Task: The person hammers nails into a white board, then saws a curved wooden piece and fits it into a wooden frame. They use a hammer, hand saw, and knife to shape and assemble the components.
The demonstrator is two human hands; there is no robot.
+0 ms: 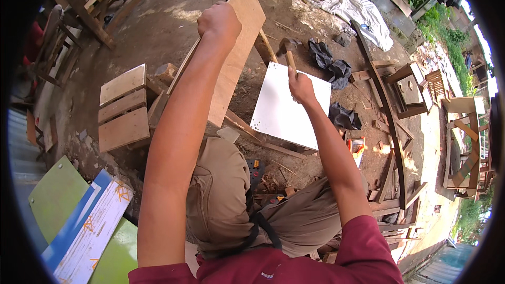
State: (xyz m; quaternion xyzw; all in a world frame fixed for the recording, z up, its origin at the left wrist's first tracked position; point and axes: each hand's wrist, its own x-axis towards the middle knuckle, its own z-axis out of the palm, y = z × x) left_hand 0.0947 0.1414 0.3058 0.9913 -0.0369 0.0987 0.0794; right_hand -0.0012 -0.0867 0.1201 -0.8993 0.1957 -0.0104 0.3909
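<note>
My left hand [220, 22] is closed on the upper left edge of a long plywood board [239, 42], which slants away in front of my left knee. The fingertips are hidden from view. In my right hand [301, 87] is a hammer, gripped by its wooden handle [290, 60]. Its dark head [286, 47] points away from me, past the far edge of a white square panel [284, 108]. Right below the hand lies that panel, with small dark holes or marks at its corners. Wooden pieces [247, 129] show between the plywood and the panel.
A slatted wooden piece [123, 109] stands at left. Painted boards [79, 221] lie at lower left. Black crumpled plastic [329, 63] and a long dark wooden bar [386, 110] are at right. A white sheet [357, 13] and a wooden frame [102, 13] lie farther off.
</note>
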